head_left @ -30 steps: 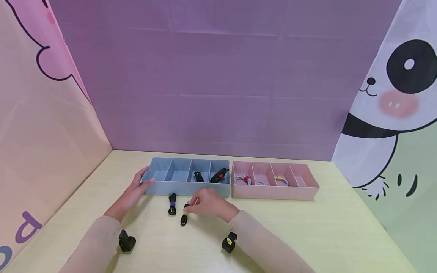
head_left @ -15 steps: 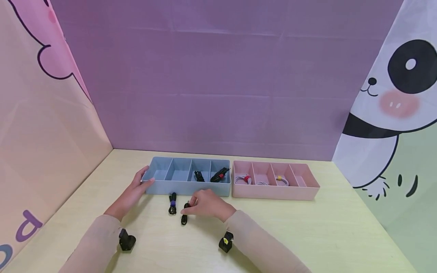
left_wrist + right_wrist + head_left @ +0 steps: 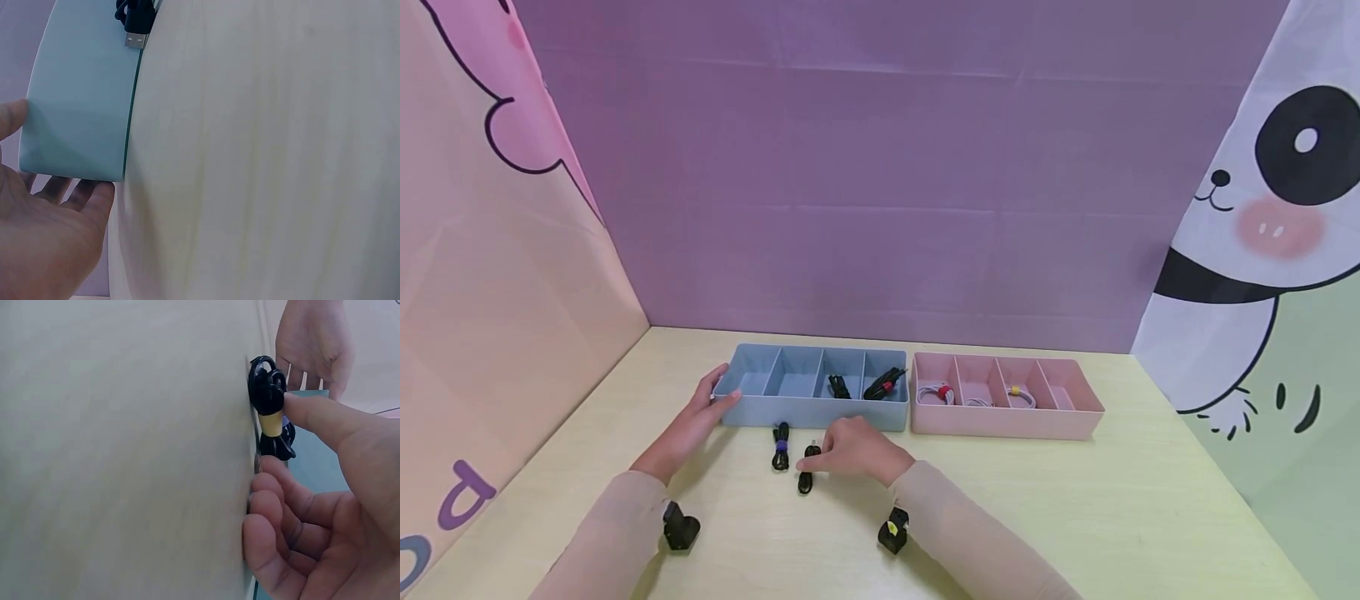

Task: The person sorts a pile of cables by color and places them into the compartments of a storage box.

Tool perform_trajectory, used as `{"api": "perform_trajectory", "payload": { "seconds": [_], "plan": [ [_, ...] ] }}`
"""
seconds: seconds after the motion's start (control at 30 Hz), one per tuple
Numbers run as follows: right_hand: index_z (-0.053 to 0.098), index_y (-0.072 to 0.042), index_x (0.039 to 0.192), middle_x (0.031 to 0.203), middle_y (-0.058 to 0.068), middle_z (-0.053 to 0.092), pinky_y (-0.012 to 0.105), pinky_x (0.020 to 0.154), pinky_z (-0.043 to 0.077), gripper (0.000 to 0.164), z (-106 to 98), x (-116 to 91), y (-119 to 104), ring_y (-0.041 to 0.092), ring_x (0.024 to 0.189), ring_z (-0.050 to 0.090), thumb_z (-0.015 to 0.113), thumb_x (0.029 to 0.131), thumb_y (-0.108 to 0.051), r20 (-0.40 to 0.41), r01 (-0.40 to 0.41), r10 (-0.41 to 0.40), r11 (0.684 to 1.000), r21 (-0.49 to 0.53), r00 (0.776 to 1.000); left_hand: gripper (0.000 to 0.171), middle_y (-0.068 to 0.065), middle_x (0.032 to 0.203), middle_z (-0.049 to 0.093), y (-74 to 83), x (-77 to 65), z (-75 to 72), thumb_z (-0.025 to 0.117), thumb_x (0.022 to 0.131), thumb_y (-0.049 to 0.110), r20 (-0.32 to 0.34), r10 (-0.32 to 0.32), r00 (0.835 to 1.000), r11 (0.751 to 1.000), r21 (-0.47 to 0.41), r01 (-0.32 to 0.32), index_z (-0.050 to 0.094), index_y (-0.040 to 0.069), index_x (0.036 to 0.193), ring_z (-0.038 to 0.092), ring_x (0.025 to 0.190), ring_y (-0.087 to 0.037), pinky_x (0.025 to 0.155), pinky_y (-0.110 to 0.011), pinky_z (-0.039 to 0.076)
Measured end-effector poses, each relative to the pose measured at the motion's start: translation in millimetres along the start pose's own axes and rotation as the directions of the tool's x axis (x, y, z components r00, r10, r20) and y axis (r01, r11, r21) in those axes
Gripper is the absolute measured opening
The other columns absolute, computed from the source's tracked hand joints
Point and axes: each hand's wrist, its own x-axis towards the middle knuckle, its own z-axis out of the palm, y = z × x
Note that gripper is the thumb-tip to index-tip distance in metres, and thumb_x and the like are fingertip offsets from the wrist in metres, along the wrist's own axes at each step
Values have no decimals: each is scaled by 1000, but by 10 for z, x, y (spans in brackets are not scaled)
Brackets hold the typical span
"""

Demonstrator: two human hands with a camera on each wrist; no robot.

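Right hand point(image 3: 863, 450) pinches cable point(image 3: 805, 483), left hand point(image 3: 691, 421) holds blue box point(image 3: 797, 412) near table's point(image 3: 1097, 517) far edge | prob light, bendy, grab tie point(image 3: 271, 424)

A creased purple backdrop point(image 3: 880, 183) stands behind a pale wood-grained table point(image 3: 1150, 517), with a panda-printed panel point(image 3: 1262, 225) on the right.

On one bench point(image 3: 1075, 517), one blue organizer point(image 3: 812, 412) and one pink organizer point(image 3: 1007, 422) are seen, each divided into four compartments point(image 3: 796, 371). Four bundled black cables point(image 3: 883, 384) can be counted: one purple-banded cable point(image 3: 781, 461) and one yellow-banded cable point(image 3: 265, 394) outside the organizers, and two inside the blue one. Three coiled white cables point(image 3: 946, 394) are contained in the pink one. One left hand point(image 3: 695, 417), one right hand point(image 3: 859, 450) and two wrist cameras point(image 3: 681, 528) are shown.
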Motion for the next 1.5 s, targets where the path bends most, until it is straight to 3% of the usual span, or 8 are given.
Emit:
{"api": "perform_trajectory", "payload": {
  "seconds": [0.17,0.4,0.63,1.03,1.5],
  "plan": [
    [38,-19,47,47,-11,22,25,47,18,61,-25,2,-1,6,48,18,77,85,-46,28,-1,0,1000,14,1000,88,-22,164,-12,17,0,0,43,103,58,-3,-1,1000,1000,6,1,-11,20,161,2,147,-53,111,-72,9],
    [62,-19,54,51,-13,43,21,50,29,37,-37,-8,-8,4,51,35,77,85,-32,28,17,-17,1000,-8,999,88,-23,164,-11,27,-10,6,43,103,57,-3,1,1000,1000,4,-1,-11,19,161,3,146,-53,112,-72,10],
    [51,-20,51,48,-13,34,21,49,25,46,-47,-28,2,4,48,29,76,88,-31,20,38,-39,999,16,999,89,-22,164,-13,25,3,8,43,103,58,-1,-9,1000,1000,4,9,-12,20,161,1,146,-53,111,-72,8],
    [68,-18,73,64,-11,59,20,53,42,23,-61,-4,26,5,56,51,76,89,-32,-29,67,-65,996,67,997,89,-22,164,-12,45,-5,8,43,102,59,-5,-15,1000,1000,10,15,-12,20,161,2,146,-53,111,-72,9],
    [69,-14,87,72,-8,66,23,55,50,18,-124,-16,30,14,58,67,76,91,-31,-31,65,-60,977,203,998,89,-22,164,-11,40,-1,2,44,102,58,-6,-7,1000,1000,5,8,-11,20,161,2,147,-53,111,-73,9]
  ]
}}
